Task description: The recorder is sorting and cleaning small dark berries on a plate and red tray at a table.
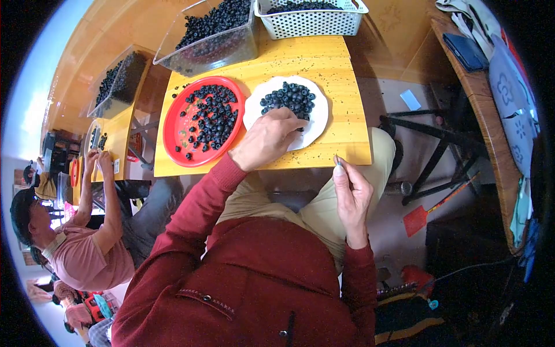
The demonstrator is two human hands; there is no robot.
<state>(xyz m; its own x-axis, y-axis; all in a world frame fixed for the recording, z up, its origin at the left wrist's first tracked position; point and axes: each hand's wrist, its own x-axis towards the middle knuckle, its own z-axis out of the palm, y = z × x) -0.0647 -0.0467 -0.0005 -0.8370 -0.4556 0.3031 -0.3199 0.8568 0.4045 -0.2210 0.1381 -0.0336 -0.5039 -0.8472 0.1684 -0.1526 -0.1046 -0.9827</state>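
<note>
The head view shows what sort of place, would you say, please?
Probably a small shared workroom: a clear plastic bin and a white perforated basket hold dark berry-like pieces, and a co-worker sits at another wooden table.

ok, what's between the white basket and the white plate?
Head view: just a strip of dark-speckled yellow tabletop between the white basket and white plate.

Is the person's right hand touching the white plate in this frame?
Apart. The head view shows it plainly: a strip of yellow tabletop lies between the right hand and the white plate.
</note>
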